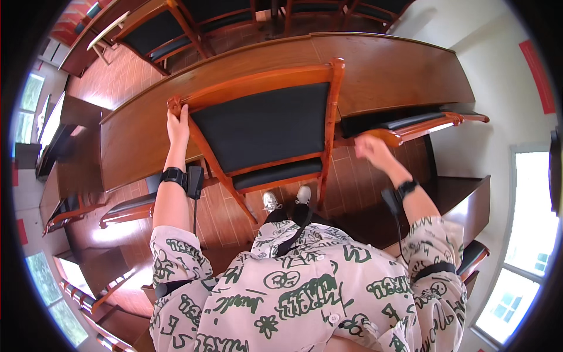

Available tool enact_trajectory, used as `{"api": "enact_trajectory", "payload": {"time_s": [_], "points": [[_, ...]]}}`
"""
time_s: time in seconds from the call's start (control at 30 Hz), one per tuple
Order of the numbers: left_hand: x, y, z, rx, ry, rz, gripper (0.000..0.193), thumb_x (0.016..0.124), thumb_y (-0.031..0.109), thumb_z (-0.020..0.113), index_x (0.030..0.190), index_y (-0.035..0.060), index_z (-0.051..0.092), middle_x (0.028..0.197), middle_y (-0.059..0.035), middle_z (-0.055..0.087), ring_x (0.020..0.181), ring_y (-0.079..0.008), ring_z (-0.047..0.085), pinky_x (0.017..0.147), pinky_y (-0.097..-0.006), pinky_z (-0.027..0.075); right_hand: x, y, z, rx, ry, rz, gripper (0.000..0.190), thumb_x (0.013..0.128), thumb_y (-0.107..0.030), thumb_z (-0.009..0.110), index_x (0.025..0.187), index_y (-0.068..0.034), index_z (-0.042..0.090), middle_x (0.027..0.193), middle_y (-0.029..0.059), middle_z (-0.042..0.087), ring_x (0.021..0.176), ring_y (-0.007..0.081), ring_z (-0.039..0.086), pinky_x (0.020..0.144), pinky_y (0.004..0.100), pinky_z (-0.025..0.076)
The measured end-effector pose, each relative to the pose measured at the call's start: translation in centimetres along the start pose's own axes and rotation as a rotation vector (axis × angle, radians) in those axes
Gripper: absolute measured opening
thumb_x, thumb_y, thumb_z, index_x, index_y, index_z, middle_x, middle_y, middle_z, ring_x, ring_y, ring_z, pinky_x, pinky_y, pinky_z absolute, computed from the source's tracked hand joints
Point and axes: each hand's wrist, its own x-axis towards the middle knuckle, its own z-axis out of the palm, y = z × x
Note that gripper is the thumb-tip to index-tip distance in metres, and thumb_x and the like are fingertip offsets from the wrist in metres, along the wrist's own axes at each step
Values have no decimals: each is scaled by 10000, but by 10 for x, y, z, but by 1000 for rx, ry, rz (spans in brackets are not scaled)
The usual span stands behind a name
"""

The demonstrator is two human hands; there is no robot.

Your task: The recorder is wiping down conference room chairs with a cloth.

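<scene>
Before me a wooden chair (261, 127) with a black padded back stands against the long wooden desk (396, 66). My left hand (178, 125) grips the upper left corner of its backrest, thumb on the near side. Slightly blurred, my right hand (371, 149) is curled to the right of that chair, with nothing visible in it. It overlaps the near end of a second wooden chair (422, 125) with a black pad; whether it touches the wood I cannot tell. Both wrists wear black straps with small devices.
More black-padded chairs (156, 37) line the desk's far side. Another chair (127, 209) is at the left, near a further desk (94, 268). A white wall (488, 75) and a bright window (528, 211) bound the right. My shoes (303, 194) stand on the wood-look floor (215, 215) by the chair.
</scene>
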Motion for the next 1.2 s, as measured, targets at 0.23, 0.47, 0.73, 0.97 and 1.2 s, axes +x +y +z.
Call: {"api": "enact_trajectory", "payload": {"time_s": [0.23, 0.47, 0.73, 0.97, 1.2], "points": [[6, -14, 3, -34, 27, 132, 444, 888, 300, 547, 1203, -7, 484, 1124, -168, 580, 1074, -267, 546, 915, -327, 397, -307, 135, -18, -813, 604, 478, 342, 692, -201, 673, 1020, -121, 612, 1157, 100, 559, 1144, 293, 454, 964, 396, 366], [10, -24, -8, -97, -41, 64, 482, 916, 286, 505, 1299, 12, 406, 1306, -123, 457, 1214, -235, 420, 1017, -319, 300, -458, 95, 73, -27, 639, 1542, 1043, 682, -511, 692, 1427, -134, 67, 1385, 202, 310, 1262, 357, 324, 992, 456, 328], [5, -9, 7, -154, -55, 40, 589, 914, 266, 501, 1372, 2, 241, 1397, -172, 310, 1268, -265, 343, 1046, -345, 269, -461, 150, 97, -176, 873, 1458, 768, 685, -105, 638, 1331, -11, 234, 1266, 227, 437, 1170, 326, 449, 933, 339, 406], [-47, 16, 13, 47, 154, 290, 730, 830, 112, 560, 1377, -45, 103, 1436, -244, 118, 1326, -374, 170, 1094, -453, 152, -413, 155, -3, -497, 526, 1008, 562, 669, -42, 546, 1221, -53, 443, 1061, 251, 582, 1013, 395, 548, 841, 426, 447], [-96, -1, -25, 270, 183, 138, 784, 759, 43, 592, 1380, -7, 116, 1431, -247, 126, 1345, -375, 121, 1096, -451, 148, -200, 68, -28, -510, 253, 228, 463, 593, 71, 479, 1029, -65, 552, 1002, 155, 604, 1010, 349, 551, 862, 360, 434]]}}
